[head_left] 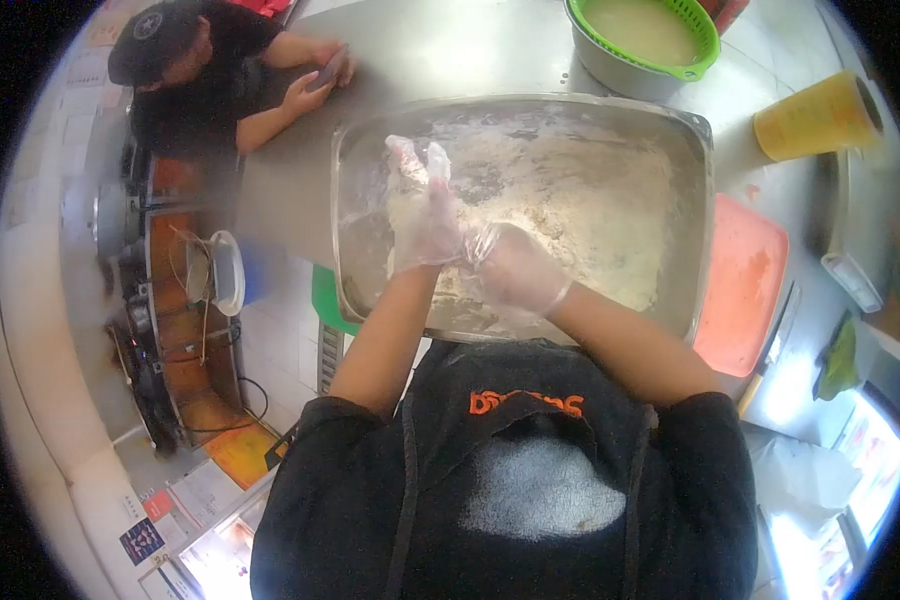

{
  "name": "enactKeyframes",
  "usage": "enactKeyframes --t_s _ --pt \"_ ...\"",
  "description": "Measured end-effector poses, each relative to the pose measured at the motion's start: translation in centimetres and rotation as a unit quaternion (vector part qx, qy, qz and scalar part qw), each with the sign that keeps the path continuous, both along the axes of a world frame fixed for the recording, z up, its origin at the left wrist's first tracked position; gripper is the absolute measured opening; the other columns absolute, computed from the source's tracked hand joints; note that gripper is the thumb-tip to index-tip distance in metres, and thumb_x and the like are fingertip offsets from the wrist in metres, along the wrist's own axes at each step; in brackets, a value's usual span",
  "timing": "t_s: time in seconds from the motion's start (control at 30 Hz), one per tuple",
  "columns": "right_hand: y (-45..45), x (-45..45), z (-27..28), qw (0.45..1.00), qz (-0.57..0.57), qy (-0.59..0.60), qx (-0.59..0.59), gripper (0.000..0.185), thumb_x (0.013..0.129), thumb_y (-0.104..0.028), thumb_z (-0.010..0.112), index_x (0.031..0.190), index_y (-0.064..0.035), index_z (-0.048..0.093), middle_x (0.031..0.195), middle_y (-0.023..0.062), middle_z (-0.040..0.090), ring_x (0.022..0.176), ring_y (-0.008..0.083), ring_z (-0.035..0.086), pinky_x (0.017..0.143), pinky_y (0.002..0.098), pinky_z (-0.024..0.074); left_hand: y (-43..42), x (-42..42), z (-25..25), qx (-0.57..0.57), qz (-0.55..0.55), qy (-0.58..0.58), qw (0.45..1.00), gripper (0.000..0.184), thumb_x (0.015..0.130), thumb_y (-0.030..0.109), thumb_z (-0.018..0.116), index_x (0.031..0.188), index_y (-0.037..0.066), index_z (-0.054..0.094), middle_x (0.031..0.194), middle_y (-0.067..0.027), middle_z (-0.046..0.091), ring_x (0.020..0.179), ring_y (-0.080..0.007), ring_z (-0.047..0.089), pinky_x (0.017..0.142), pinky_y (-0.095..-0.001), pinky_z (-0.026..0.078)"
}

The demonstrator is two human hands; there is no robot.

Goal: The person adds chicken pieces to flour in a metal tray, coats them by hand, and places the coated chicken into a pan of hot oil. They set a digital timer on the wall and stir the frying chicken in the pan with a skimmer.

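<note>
My left hand (pixel 432 225) wears a thin clear plastic glove dusted with flour. Its fingers point away from me, apart, over the left part of a large metal tray (pixel 702 250). My right hand (pixel 520 268), gloved the same way, is closed against the heel of the left hand, where crumpled plastic of the glove shows between them. Its fingertips are partly hidden. Under both hands, white flour (pixel 610 220) covers the tray bottom, loose and lumpy in the middle.
Behind the tray stands a pot with a green strainer (pixel 705 50) and cloudy liquid. To the right are a yellow roll (pixel 815 115) and a pink-orange tray (pixel 740 285). Another person (pixel 210 75) leans at the far left of the metal table, holding a phone (pixel 327 70).
</note>
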State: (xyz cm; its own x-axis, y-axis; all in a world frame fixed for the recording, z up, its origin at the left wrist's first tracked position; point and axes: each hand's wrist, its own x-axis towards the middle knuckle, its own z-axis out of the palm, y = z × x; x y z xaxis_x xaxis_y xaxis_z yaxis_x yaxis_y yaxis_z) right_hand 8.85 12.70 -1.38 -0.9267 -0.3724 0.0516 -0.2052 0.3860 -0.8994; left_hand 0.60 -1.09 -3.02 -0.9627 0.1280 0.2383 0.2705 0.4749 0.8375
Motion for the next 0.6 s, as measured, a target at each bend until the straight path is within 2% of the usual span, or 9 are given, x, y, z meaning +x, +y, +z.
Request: enactKeyframes --t_s 0.03,0.1,0.13,0.23,0.3,0.33,0.4,0.43,0.6 --pt "-0.2 0.1 -0.1 1.0 -0.004 0.001 -0.001 0.035 0.08 -0.015 0.071 0.11 -0.0004 0.063 0.09 0.0239 0.066 0.084 0.0423 0.064 0.074 0.0445 0.0531 0.5 0.1 0.4 0.069 0.009 -0.044 0.997 0.068 0.102 0.035 0.059 0.152 -0.002 0.033 0.147 -0.0086 0.044 0.126 -0.0156 0.049 0.109 -0.0298 0.038" --pt "-0.7 0.4 -0.4 0.973 -0.077 0.188 -0.107 0.027 0.077 -0.012 0.068 0.101 0.0001 0.066 0.08 0.0207 0.065 0.075 0.0407 0.064 0.069 0.0461 0.0526 1.4 0.0 1.2 0.205 0.028 -0.131 0.97 0.069 0.101 0.04 0.059 0.152 -0.001 0.034 0.145 -0.0066 0.044 0.126 -0.0144 0.046 0.11 -0.0297 0.035" --pt "-1.1 0.6 -2.2 0.973 -0.08 0.191 -0.107 0.027 0.077 -0.012 0.068 0.101 0.0001 0.066 0.08 0.0207 0.065 0.075 0.0407 0.064 0.069 0.0461 0.0526 1.6 -0.2 1.4 0.271 0.037 -0.173 0.946 0.07 0.101 0.042 0.059 0.152 0.0 0.035 0.144 -0.0056 0.044 0.126 -0.0138 0.045 0.111 -0.0296 0.034" --pt "-1.6 0.7 -5.6 0.992 -0.065 0.103 -0.042 0.017 0.079 -0.014 0.066 0.087 0.0 0.07 0.078 0.0193 0.067 0.074 0.039 0.066 0.069 0.0468 0.0535 1.3 -1.5 -1.8 0.351 0.058 -0.172 0.919 0.068 0.102 0.041 0.058 0.15 -0.001 0.036 0.147 -0.0058 0.042 0.124 -0.013 0.048 0.105 -0.0307 0.04" --pt "-0.9 -0.6 -2.6 0.975 -0.003 -0.051 0.216 0.02 0.083 -0.018 0.063 0.081 -0.0012 0.073 0.077 0.02 0.068 0.076 0.0386 0.068 0.071 0.047 0.0545 2.4 -1.3 -1.7 0.409 0.064 -0.176 0.893 0.066 0.102 0.041 0.057 0.148 -0.002 0.038 0.147 -0.0069 0.043 0.123 -0.0138 0.05 0.103 -0.0316 0.043" --pt "-0.9 -0.9 -2.0 0.975 -0.01 -0.056 0.215 0.02 0.083 -0.018 0.063 0.081 -0.0012 0.073 0.077 0.02 0.068 0.076 0.0386 0.068 0.071 0.047 0.0545 2.6 -1.0 -1.0 0.424 0.054 -0.179 0.886 0.065 0.101 0.041 0.057 0.147 -0.002 0.04 0.146 -0.0078 0.044 0.123 -0.0149 0.05 0.103 -0.0321 0.043" --pt "-1.1 -1.1 -1.4 0.935 0.073 -0.227 0.262 0.025 0.086 -0.021 0.059 0.078 -0.002 0.074 0.076 0.0201 0.069 0.075 0.0391 0.068 0.071 0.048 0.0549 2.5 -0.3 0.6 0.443 0.019 -0.183 0.877 0.063 0.101 0.042 0.057 0.144 -0.002 0.043 0.145 -0.0097 0.047 0.123 -0.017 0.052 0.103 -0.0331 0.043" --pt "-1.4 -0.5 -1.3 0.935 0.067 -0.233 0.259 0.025 0.086 -0.021 0.059 0.078 -0.002 0.074 0.076 0.0201 0.069 0.075 0.0391 0.068 0.071 0.048 0.0549 2.3 -0.1 1.2 0.447 0.0 -0.183 0.875 0.062 0.101 0.042 0.056 0.143 -0.002 0.045 0.144 -0.0106 0.048 0.123 -0.0181 0.053 0.103 -0.0337 0.043" --pt "-1.3 0.5 0.6 0.986 0.083 -0.037 0.139 0.022 0.085 -0.014 0.056 0.084 -0.0002 0.072 0.076 0.0206 0.068 0.072 0.0388 0.068 0.07 0.0494 0.0541 0.1 -1.9 3.2 0.366 -0.106 -0.181 0.906 0.059 0.1 0.044 0.055 0.136 -0.002 0.054 0.141 -0.0153 0.054 0.122 -0.0234 0.057 0.102 -0.0362 0.045"
